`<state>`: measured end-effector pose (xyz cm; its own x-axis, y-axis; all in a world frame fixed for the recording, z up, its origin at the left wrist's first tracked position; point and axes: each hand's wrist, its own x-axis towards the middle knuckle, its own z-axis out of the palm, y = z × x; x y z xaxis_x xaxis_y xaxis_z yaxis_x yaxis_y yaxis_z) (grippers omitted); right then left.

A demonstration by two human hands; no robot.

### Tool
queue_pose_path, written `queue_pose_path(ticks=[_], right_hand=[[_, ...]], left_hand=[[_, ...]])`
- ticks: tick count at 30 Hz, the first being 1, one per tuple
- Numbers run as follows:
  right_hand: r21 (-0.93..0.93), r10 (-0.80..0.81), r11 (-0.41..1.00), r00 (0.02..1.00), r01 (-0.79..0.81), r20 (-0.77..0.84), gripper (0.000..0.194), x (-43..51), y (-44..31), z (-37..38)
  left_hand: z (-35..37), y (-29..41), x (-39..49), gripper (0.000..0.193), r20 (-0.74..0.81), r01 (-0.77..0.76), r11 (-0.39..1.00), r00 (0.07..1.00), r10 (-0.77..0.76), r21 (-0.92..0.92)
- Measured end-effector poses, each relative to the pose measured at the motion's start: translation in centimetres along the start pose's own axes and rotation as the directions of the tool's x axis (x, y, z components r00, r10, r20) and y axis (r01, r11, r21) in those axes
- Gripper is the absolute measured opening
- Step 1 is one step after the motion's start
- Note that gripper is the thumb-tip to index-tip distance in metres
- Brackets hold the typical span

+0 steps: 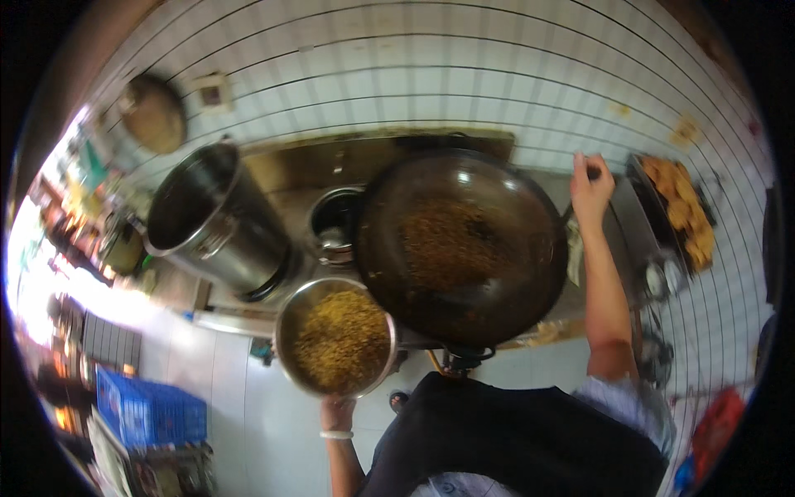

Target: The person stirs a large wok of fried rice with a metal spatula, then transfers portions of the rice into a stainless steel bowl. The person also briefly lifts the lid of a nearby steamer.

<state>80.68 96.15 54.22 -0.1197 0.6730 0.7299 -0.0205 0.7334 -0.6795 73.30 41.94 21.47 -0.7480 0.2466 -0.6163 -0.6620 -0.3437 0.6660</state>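
A large dark wok (pixel 463 323) sits on the stove, with browned chopped bits (pixel 444 245) in a thin layer at its bottom. My left hand (pixel 338 413) grips the near rim of a round steel bowl (pixel 281 335), which is filled with yellow chopped food (pixel 341 341) and held at the wok's lower left edge. To the right of the wok, my right hand (pixel 591 189) is raised with its fingers curled around a dark rounded end, perhaps of a handle; what it belongs to cannot be told.
A tall steel pot (pixel 248 248) and a smaller pot (pixel 335 256) stand left of the wok. At the right is a tray (pixel 658 223) of fried golden pieces (pixel 680 205). A tiled wall (pixel 385 81) rises behind. Blue crates (pixel 152 410) are at lower left.
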Motion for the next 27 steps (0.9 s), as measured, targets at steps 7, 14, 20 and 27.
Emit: queue_pose_path(ticks=[7,14,20,27], right_hand=[[0.45,0.319,0.866,0.935,-0.22,-0.157,0.03,-2.9,12.7,2.8],[0.349,0.005,0.937,1.0,-0.002,-0.005,0.03,5.2,11.1,3.3],[0.632,0.178,0.753,0.981,-0.184,0.074,0.028,0.3,13.6,10.7],[0.494,-0.259,0.857,0.952,0.148,0.164,0.023,-0.2,9.7,14.0]], left_hand=[[1.3,1.1,0.7,0.038,-0.005,0.155,0.931,0.986,-0.166,-0.331],[3.6,2.0,-2.0,0.025,-0.138,0.079,0.945,0.982,-0.129,-0.317],[4.5,1.7,-1.9,0.024,-0.19,0.057,0.942,0.974,-0.125,-0.329],[3.6,1.0,-1.1,0.024,-0.14,0.021,0.954,0.988,-0.066,-0.299]])
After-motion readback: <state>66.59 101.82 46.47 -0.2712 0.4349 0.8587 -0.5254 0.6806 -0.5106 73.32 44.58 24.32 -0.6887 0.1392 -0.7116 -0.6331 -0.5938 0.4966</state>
